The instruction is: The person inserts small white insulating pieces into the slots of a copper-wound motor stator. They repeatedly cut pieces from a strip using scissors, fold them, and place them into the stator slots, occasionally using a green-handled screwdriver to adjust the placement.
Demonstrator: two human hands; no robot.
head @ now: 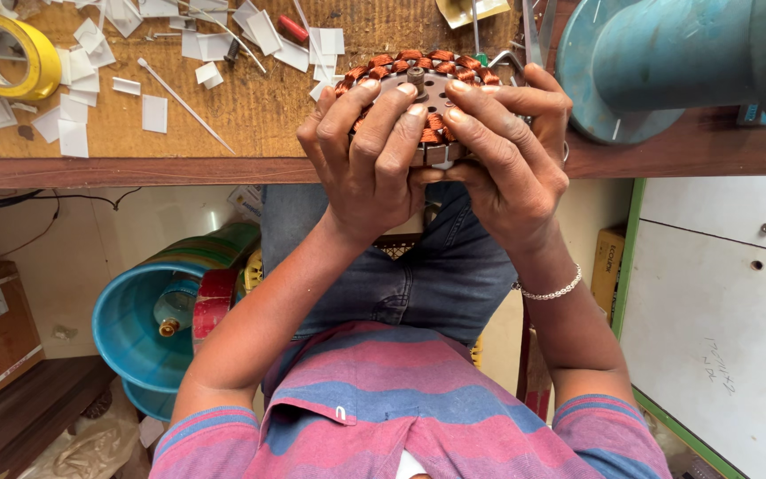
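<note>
Striped shirt fills the bottom edge, collar cut off. Both hands wrap a round motor stator (427, 84) with copper windings at the bench (250, 115) edge: left hand (370, 164) and right hand (507, 160), each grip closed on it, hiding its lower half.

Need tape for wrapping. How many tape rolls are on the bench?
1: a yellow tape roll at the workbench's far left corner. Others may lie outside the view.
</note>
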